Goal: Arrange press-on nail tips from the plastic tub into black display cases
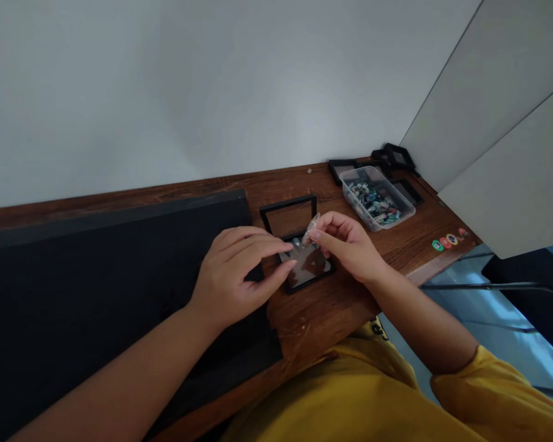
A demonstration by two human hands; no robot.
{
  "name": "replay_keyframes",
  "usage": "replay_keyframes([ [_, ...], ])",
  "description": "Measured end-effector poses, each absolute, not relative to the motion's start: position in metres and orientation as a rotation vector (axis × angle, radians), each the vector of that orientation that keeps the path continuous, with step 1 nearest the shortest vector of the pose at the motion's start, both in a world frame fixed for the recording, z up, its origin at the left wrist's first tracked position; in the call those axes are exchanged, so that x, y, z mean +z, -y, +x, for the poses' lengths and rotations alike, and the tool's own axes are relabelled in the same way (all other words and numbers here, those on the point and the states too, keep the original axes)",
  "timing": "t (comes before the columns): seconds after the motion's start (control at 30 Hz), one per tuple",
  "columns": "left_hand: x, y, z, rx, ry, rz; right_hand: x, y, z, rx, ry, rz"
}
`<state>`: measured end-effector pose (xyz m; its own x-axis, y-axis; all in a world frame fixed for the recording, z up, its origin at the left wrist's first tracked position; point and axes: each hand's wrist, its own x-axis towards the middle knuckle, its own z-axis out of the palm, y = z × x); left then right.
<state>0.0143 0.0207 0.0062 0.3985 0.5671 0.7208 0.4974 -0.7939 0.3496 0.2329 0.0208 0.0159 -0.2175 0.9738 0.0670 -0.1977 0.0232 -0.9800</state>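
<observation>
A black-framed display case (299,285) with a clear film in it lies unfolded on the wooden table, its other half (288,201) tilted up behind. My right hand (345,242) is closed, pinching a small clear plastic piece (311,227) above the film. My left hand (239,270) hovers over the left side of the case, thumb and fingers apart, with nothing seen between them. Small shiny items (297,242) lie on the film near the left fingertips; their kind is too small to tell.
A clear plastic tub (408,209) with many small wrapped items stands right of the case. More black frames (399,156) lie behind it. A large dark panel (96,264) covers the table's left side. Round stickers (446,242) mark the right edge.
</observation>
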Motion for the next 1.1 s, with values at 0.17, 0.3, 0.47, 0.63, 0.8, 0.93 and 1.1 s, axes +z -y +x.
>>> replay_keyframes([
  [0.17, 0.0025, -0.0196, 0.0164, 1.307, -1.06, 2.569, 0.0183, -0.0173, 0.2327, 1.602, 1.269, -0.879],
  [0.3, 0.0018, -0.019, 0.0183, 1.291, -1.027, 2.581, 0.0189, -0.0149, 0.231, 1.728, 1.304, -0.818],
  [0.47, 0.0016, -0.0188, 0.0166, 1.315, -0.997, 2.593, 0.0182, -0.0144, 0.2308, 1.746, 1.319, -0.793],
  [0.63, 0.0045, -0.0178, 0.0156, 1.396, -0.927, 2.585, 0.0178, -0.0146, 0.2311, 1.731, 1.284, -0.793],
  [0.8, 0.0081, -0.016, 0.0187, 1.474, -0.91, 2.558, 0.0202, -0.0144, 0.2304, 1.71, 1.273, -0.81],
  [0.93, 0.0086, -0.0166, 0.0192, 1.568, -0.788, 2.586, 0.0204, -0.0147, 0.2304, 1.687, 1.262, -0.819],
  [1.1, 0.0083, -0.0191, 0.0168, 1.647, -0.755, 2.612, 0.0183, -0.017, 0.2325, 1.639, 1.26, -0.828],
])
